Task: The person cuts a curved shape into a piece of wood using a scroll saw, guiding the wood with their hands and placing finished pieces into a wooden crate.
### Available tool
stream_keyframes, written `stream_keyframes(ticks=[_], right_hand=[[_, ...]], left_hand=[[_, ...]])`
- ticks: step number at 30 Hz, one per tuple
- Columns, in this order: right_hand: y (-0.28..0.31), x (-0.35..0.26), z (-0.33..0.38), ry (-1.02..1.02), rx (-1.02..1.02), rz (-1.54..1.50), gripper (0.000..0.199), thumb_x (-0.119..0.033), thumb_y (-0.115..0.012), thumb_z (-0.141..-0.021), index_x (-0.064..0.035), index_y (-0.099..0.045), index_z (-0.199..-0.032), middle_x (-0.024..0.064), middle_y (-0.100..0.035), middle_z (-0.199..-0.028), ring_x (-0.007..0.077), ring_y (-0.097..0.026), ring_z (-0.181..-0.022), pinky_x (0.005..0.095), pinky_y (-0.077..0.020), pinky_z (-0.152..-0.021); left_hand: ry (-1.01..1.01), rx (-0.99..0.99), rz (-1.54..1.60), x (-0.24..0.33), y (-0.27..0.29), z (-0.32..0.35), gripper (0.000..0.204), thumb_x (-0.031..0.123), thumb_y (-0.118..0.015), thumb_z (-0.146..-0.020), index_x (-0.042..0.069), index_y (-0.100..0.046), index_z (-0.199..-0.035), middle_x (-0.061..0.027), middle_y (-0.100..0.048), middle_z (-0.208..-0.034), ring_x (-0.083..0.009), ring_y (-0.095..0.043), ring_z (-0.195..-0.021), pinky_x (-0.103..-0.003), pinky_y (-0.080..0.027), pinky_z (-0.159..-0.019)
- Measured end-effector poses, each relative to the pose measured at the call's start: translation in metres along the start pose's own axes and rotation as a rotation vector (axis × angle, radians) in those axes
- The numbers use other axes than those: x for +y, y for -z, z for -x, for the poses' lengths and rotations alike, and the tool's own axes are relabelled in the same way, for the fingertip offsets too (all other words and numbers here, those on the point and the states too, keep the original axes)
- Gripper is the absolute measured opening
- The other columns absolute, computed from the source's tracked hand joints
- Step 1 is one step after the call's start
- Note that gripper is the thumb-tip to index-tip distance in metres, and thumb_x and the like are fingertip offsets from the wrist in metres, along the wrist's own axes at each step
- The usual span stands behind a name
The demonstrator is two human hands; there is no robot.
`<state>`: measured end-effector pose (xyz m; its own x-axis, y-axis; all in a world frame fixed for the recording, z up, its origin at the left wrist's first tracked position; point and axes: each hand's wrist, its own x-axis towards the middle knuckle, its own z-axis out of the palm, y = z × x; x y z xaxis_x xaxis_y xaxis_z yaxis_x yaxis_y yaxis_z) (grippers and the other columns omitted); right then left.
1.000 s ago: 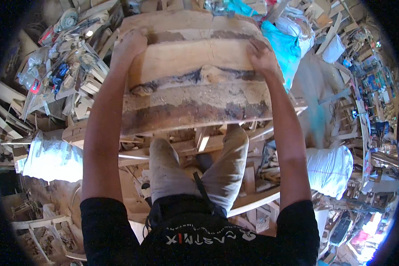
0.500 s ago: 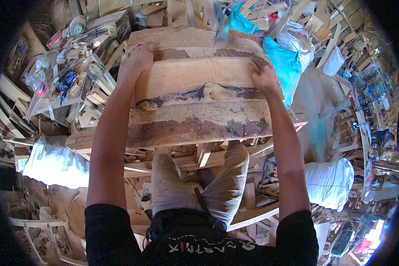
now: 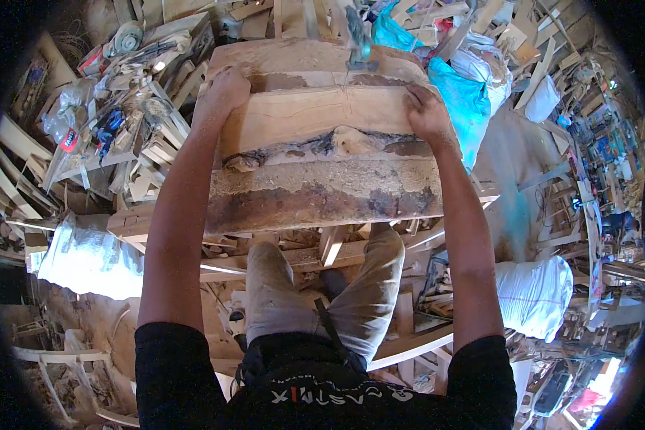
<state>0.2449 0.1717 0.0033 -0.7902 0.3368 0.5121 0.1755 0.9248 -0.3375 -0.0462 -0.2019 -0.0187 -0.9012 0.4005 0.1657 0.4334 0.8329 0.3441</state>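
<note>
A light wooden plank (image 3: 287,118) lies crosswise on a dusty, brown-stained work table (image 3: 322,193). Its near edge is rough, with dark bark and a pale knot in the middle. My left hand (image 3: 228,89) is closed over the plank's left end, fingers curled at the far edge. At the right end, my right hand (image 3: 428,115) grips it with bent fingers. Beyond the plank, between both hands, stands a grey-blue metal bracket (image 3: 358,43) that looks like a saw's guide. A thin upright line shows below it by the plank's far edge; I cannot tell whether it touches.
Turquoise sacks (image 3: 460,93) sit right of the table. Wood offcuts (image 3: 158,136) and a plastic bottle (image 3: 68,136) are heaped at left. White sacks (image 3: 534,294) flank me, and a wooden beam (image 3: 132,222) runs under the table's near edge.
The metal bracket, smeared half a second ago, now shows sharply. The view has shifted slightly; both hands keep their hold at the plank's ends.
</note>
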Motion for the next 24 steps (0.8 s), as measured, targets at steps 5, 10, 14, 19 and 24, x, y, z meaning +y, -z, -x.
stream_keyframes(ticks=[5,10,14,19,24], right_hand=[[-0.005,0.038,0.0,0.054,0.017,0.096,0.044,-0.031,-0.062,-0.098,-0.0013,-0.068,-0.13,0.0195,-0.066,-0.137,0.0403,-0.06,-0.129,0.0455,-0.0466,-0.112],[-0.003,0.018,-0.002,0.026,0.013,0.033,0.042,-0.031,-0.063,-0.098,-0.002,-0.07,-0.128,0.0199,-0.068,-0.134,0.0405,-0.061,-0.128,0.0461,-0.0472,-0.112],[0.0,0.007,-0.007,0.022,0.008,0.049,0.04,-0.029,-0.064,-0.097,-0.002,-0.071,-0.126,0.0224,-0.068,-0.132,0.0407,-0.061,-0.128,0.0459,-0.0475,-0.111],[-0.001,0.021,-0.004,0.086,0.063,0.052,0.04,-0.029,-0.064,-0.097,-0.0026,-0.071,-0.126,0.0222,-0.069,-0.13,0.0403,-0.061,-0.128,0.0457,-0.0478,-0.111],[-0.007,0.014,-0.01,0.073,0.036,0.067,0.04,-0.029,-0.063,-0.097,-0.0011,-0.071,-0.126,0.0229,-0.069,-0.13,0.0405,-0.06,-0.128,0.0455,-0.0465,-0.112]], left_hand=[[0.032,-0.121,-0.031,0.062,0.044,0.034,0.055,0.018,-0.047,-0.093,0.006,-0.056,-0.145,-0.0257,-0.052,-0.152,-0.0426,-0.05,-0.141,-0.053,-0.039,-0.119],[0.061,-0.138,-0.053,0.045,0.039,0.025,0.055,0.018,-0.049,-0.092,0.006,-0.056,-0.145,-0.0263,-0.053,-0.151,-0.0426,-0.049,-0.142,-0.055,-0.039,-0.119],[0.001,-0.025,-0.101,0.029,0.023,0.018,0.047,0.025,-0.046,-0.097,0.002,-0.063,-0.134,-0.0291,-0.062,-0.137,-0.046,-0.058,-0.13,-0.054,-0.043,-0.114],[-0.029,0.047,-0.027,0.036,0.017,0.017,0.045,0.024,-0.047,-0.097,0.001,-0.064,-0.131,-0.0301,-0.063,-0.135,-0.045,-0.057,-0.131,-0.052,-0.043,-0.114],[-0.045,0.041,-0.029,0.009,0.005,-0.002,0.046,0.021,-0.049,-0.095,0.004,-0.062,-0.136,-0.0289,-0.061,-0.139,-0.0444,-0.054,-0.134,-0.052,-0.04,-0.116]])
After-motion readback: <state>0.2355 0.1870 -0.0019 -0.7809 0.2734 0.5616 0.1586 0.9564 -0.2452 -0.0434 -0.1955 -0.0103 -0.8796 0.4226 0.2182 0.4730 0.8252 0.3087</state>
